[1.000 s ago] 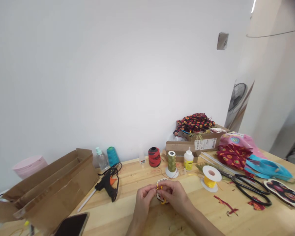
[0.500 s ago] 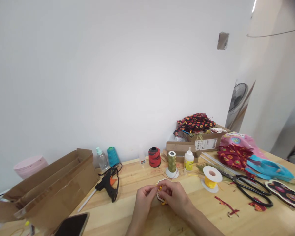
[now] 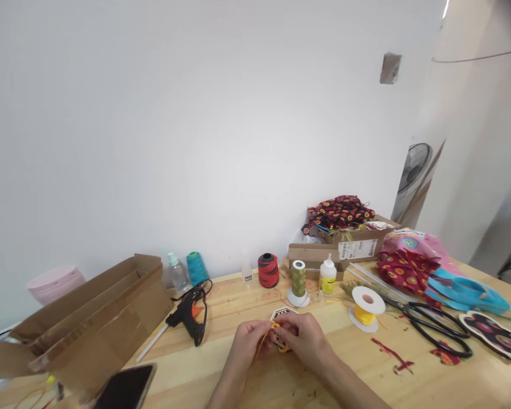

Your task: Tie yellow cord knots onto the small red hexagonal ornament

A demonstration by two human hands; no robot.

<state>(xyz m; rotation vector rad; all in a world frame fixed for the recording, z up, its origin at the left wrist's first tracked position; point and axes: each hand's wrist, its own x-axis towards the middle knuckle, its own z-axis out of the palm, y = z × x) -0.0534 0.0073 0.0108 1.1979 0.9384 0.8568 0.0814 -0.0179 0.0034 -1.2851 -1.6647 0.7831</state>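
Observation:
My left hand [image 3: 249, 343] is closed in a pinch on a yellow cord [image 3: 263, 341], whose loose end hangs below the fingertips. Close beside it, my right hand [image 3: 304, 338] is closed too, thumb and fingers pressed at the yellow cord by a small ornament. That ornament [image 3: 284, 311] has a pale, angular rim and a dark red inside with a light lattice. My right fingers cover much of it, and some yellow cord shows at its lower edge. Both hands are low over the wooden table [image 3: 221, 324].
Right of my hands stand a spool of yellow cord [image 3: 365, 314] and black-handled scissors [image 3: 436, 326]. Behind are a green thread spool [image 3: 298, 282], a red thread cone [image 3: 268, 271] and a glue bottle [image 3: 327, 277]. Leftward lie a glue gun [image 3: 191, 315], a phone [image 3: 125, 389] and a cardboard box [image 3: 106, 329].
My hands have shifted slightly at the ornament. More of its upper part now shows, and a length of yellow cord has come into sight under my left fingers. The view has turned slightly.

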